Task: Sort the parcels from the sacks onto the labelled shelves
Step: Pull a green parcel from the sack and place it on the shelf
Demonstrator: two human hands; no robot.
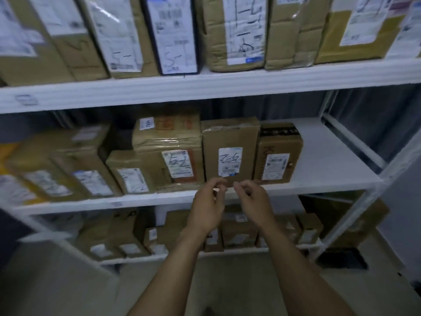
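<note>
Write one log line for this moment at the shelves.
left hand, right hand: fingers curled, no parcel held | position: in front of upright box on middle shelf | touching box: cannot tell

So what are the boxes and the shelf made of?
The boxes look like brown cardboard, dull and creased at the corners. Some are wrapped in shiny clear tape. The shelf looks like metal painted white, smooth and thin-edged, though the blur leaves that open. The labels seem to be white paper stickers.

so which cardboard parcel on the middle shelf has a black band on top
The rightmost brown cardboard parcel, next to bare white shelf; its neighbours lack one.
</note>
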